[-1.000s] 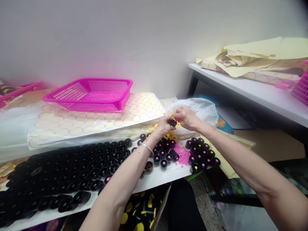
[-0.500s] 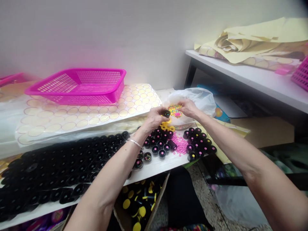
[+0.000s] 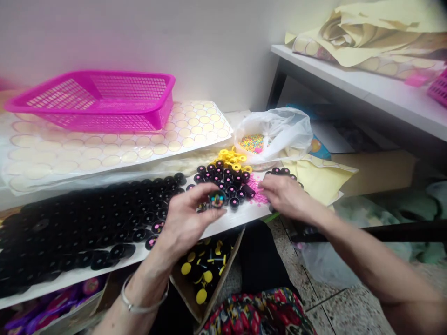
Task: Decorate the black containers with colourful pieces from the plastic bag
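In my left hand [image 3: 186,216], a small black round cup [image 3: 218,200] is pinched between thumb and fingers, its mouth toward me with several coloured beads inside. My right hand [image 3: 288,195] is closed, fingertips down at the pile of small pink beads [image 3: 257,193]; whatever they hold is too small to see. Between the hands stand several black cups with pink centres [image 3: 231,190]. Behind them lies a heap of yellow rings [image 3: 228,158]. A clear plastic bag [image 3: 288,132] holds multicoloured beads [image 3: 250,143].
Rows of black cups [image 3: 87,223] cover the left of the white table. A pink basket [image 3: 162,114] sits on a sheet of round stickers [image 3: 195,125]. Below, a carton [image 3: 218,293] holds black pieces with yellow caps. A white shelf [image 3: 366,95] stands at right.
My left hand has drawn back toward me with the black cup. My right hand has left the bag of multicoloured beads and come down to the pink beads. The view has tilted down.
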`<state>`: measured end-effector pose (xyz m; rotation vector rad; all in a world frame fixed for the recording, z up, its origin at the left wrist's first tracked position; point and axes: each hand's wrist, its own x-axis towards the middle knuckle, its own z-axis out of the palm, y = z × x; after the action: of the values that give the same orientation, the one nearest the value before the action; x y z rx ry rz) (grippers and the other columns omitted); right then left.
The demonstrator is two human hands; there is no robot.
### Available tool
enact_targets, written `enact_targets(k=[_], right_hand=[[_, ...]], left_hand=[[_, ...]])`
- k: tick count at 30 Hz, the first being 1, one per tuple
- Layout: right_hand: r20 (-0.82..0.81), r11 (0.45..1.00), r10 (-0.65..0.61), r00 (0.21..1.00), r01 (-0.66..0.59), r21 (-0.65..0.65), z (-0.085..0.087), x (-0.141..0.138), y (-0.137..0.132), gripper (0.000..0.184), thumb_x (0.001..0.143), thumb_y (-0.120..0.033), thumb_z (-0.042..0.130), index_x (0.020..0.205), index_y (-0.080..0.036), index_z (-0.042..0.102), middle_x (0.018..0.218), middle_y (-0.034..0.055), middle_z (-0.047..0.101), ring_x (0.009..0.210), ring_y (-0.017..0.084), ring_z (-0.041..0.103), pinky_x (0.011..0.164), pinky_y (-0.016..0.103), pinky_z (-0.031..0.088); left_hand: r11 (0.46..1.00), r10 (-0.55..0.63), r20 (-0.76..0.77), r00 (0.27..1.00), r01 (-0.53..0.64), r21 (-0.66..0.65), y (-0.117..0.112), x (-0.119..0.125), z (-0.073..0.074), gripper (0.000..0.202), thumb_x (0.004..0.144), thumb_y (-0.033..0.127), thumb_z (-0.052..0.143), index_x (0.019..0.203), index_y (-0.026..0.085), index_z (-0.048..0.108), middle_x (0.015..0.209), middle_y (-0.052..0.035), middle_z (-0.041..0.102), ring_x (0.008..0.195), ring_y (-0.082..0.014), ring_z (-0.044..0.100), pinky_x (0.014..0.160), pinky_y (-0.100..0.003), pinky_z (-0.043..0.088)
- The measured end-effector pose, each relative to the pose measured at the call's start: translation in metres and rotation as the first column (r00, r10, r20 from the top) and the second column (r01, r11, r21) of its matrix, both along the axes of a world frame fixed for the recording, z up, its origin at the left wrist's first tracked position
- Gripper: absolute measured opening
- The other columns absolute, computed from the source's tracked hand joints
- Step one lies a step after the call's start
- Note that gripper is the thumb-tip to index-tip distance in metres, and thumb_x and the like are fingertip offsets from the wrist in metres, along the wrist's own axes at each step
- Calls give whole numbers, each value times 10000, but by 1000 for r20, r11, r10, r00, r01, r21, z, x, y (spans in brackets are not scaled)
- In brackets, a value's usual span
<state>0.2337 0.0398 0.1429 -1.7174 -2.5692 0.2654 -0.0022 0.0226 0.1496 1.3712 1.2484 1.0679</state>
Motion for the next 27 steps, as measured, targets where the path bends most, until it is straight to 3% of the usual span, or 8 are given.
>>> enact_targets(k=[2,4,8,15,22,27], right_hand=[[-38,989,-148,988,146,-32,-23,-11,-37,292,885,-229,371,1041,-218,618,934,65,638,805,172,578,641,246,378],[31,955,-289,957,291,-61,-51,-24,-63,352,902,-270,351,1184,-199,548,1003,95,626,812,186,591,615,255,393],[128,908,-414,901,419,-13,-88,-45,-81,474,944,-299,211,1337,-116,404,1046,164,601,780,203,617,567,277,404],[178,885,-453,874,465,-31,-85,-55,-70,483,942,-252,185,1326,-27,371,962,194,629,742,230,644,547,297,420],[109,896,-439,892,444,-21,-87,-59,-73,389,940,-269,229,1213,-133,470,969,145,646,794,220,643,566,277,397],[-25,904,-424,905,425,39,-92,-56,-82,327,928,-277,324,1182,-166,499,982,90,648,830,182,616,582,254,349]], left_hand=[[999,-9,-15,1000,8,-52,-30,-2,-12,356,519,218,774,866,223,697,842,-24,682,790,-197,623,777,-330,509],[994,-28,-11,1000,27,-106,-54,0,-27,316,515,223,773,823,237,701,822,-18,681,785,-199,621,769,-322,509],[981,-66,-8,998,63,-183,-84,6,-53,297,541,231,755,831,230,693,807,-16,676,766,-196,616,748,-317,510],[976,-91,4,996,90,-198,-108,1,-62,296,580,228,748,866,235,675,842,-13,668,798,-186,616,771,-309,501],[970,-63,23,998,67,-235,-121,-8,-71,363,586,245,753,937,233,660,920,-25,677,880,-204,630,842,-325,494],[965,-78,46,996,87,-247,-123,-10,-75,368,592,226,750,948,220,654,909,-18,674,846,-178,629,816,-291,494]])
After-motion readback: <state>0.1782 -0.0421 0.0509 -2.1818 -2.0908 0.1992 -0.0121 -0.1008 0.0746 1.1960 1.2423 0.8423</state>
